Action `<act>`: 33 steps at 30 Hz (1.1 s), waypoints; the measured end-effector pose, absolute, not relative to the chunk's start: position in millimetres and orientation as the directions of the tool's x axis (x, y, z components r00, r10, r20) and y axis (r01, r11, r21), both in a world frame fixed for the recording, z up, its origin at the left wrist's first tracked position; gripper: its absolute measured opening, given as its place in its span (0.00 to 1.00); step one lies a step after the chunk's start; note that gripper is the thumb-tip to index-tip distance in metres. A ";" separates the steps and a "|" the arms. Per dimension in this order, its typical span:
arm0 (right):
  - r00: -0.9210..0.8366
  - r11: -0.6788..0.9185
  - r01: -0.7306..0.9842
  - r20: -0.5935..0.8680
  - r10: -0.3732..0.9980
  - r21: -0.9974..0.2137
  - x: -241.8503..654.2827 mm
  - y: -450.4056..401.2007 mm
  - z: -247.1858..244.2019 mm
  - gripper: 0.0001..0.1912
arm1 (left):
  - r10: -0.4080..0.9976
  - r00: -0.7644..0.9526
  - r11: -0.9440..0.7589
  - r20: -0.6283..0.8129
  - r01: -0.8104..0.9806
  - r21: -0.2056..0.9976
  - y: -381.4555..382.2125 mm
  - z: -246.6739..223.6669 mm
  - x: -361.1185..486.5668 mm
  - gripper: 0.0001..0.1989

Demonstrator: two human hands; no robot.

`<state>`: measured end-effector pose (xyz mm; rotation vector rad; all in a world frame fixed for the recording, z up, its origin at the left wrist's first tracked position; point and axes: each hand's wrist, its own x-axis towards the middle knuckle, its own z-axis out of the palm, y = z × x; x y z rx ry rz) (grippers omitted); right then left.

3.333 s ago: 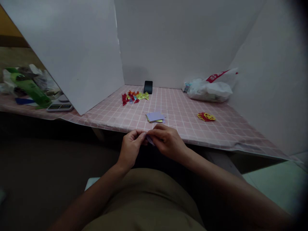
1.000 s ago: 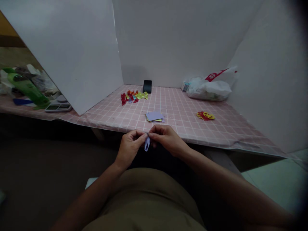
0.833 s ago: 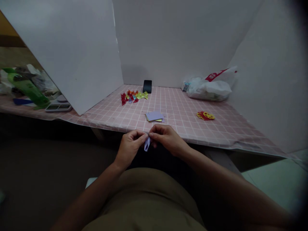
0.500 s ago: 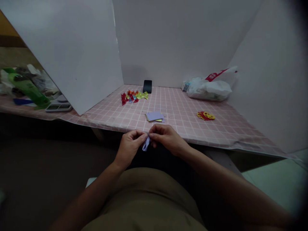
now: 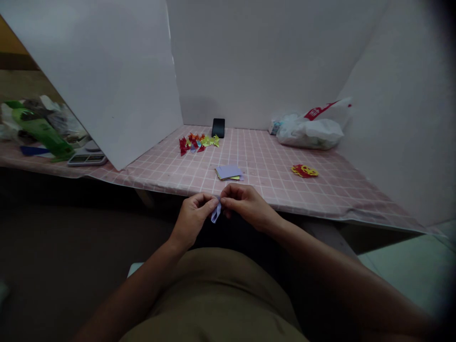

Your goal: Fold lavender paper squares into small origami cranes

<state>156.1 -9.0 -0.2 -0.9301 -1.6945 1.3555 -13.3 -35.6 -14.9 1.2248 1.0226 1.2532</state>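
Observation:
A small folded piece of purple paper [image 5: 215, 213] hangs between my hands, just in front of the table's near edge and above my lap. My left hand [image 5: 193, 213] pinches it from the left between thumb and forefinger. From the other side my right hand [image 5: 246, 202] grips it the same way, fingertips close to those of the left. Part of the paper is hidden behind the fingers. Just beyond the hands lies a stack of square paper sheets [image 5: 229, 172], purple on top with yellow showing beneath.
Folded paper pieces [image 5: 198, 142] in red, orange and yellow lie at the back left, near a dark phone [image 5: 218, 128]. Red and yellow cut-out shapes [image 5: 304, 171] are on the right, with a white plastic bag [image 5: 309, 132] behind. White panels [image 5: 117, 85] surround the checked tablecloth [image 5: 263, 156].
Both hands stay almost in place, still pinching the purple paper. The fingers of my right hand have shifted very slightly.

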 end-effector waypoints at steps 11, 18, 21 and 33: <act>-0.480 0.130 0.027 0.101 0.871 -0.991 157.5 -10.1 0.5 0.06 | 0.991 0.065 -0.112 0.117 -0.065 0.992 -37.0 -14.1 -13.7 0.11; -0.492 0.103 -0.005 0.092 0.866 -0.995 157.2 -9.8 1.0 0.06 | 0.989 0.076 -0.124 0.128 -0.064 0.990 -37.5 -13.0 -14.2 0.12; -0.498 0.102 -0.006 0.092 0.862 -0.995 157.6 -10.4 2.2 0.06 | 0.986 0.096 -0.130 0.136 -0.068 0.989 -37.8 -13.1 -14.9 0.11; -0.510 0.150 0.055 0.101 0.854 -0.987 159.4 -7.7 0.8 0.05 | 0.979 0.106 -0.173 0.171 0.010 0.985 -37.1 -17.0 -18.4 0.11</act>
